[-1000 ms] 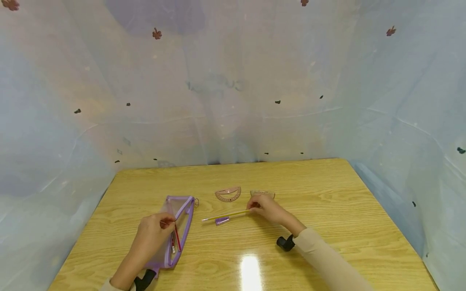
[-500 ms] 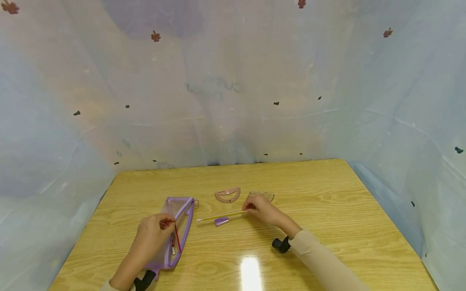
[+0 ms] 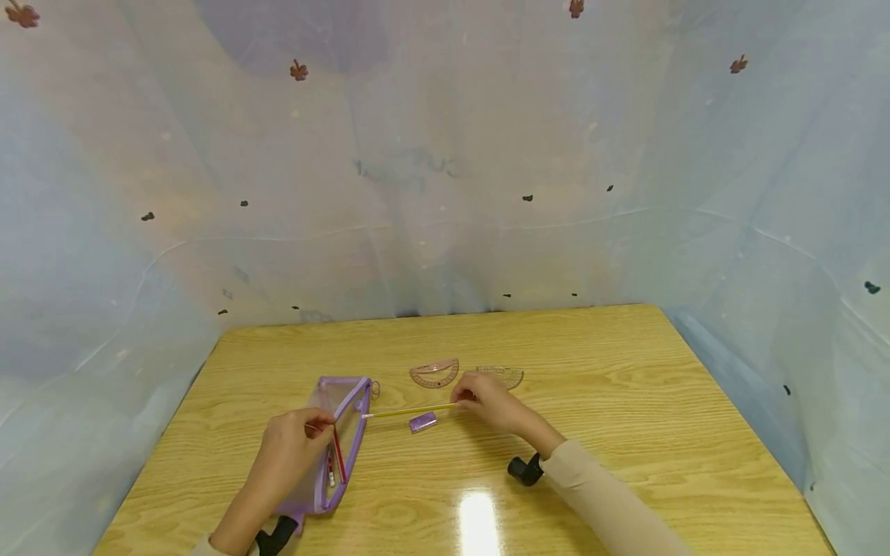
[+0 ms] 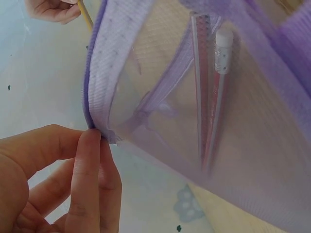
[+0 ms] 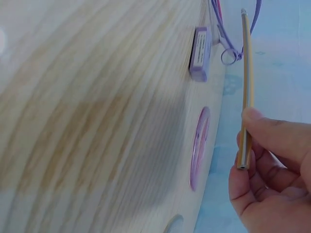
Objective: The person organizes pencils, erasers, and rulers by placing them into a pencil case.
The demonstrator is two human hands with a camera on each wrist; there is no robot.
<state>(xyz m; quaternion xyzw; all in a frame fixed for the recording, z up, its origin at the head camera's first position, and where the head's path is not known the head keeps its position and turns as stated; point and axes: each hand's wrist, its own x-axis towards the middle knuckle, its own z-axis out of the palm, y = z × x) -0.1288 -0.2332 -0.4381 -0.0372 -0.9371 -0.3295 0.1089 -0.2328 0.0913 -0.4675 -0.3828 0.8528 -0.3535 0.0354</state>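
Note:
My left hand [image 3: 292, 448] pinches the zipper edge of a purple mesh pencil case [image 3: 358, 432], holding its mouth apart. Through the mesh in the left wrist view show a red-and-white pencil [image 4: 221, 73] with a white eraser end and a slim pinkish strip [image 4: 200, 87] beside it. My right hand [image 3: 490, 401] grips a yellow pencil [image 3: 410, 411] between thumb and fingers near one end. The pencil's white-tipped far end points left and overlaps the case's right edge in the head view. In the right wrist view the gripped end [image 5: 243, 165] is flat with a dark core.
A purple-wrapped eraser [image 3: 422, 422] lies on the wooden table [image 3: 591, 347] below the yellow pencil. Behind it lie a pink protractor [image 3: 445, 380] and a clear protractor [image 3: 511, 376], the latter partly behind my right hand. A patterned cloth [image 3: 445, 154] hangs around the table.
My right hand has moved left with the yellow pencil, bringing its tip from beside the case to its edge. My left hand and the case stay in place.

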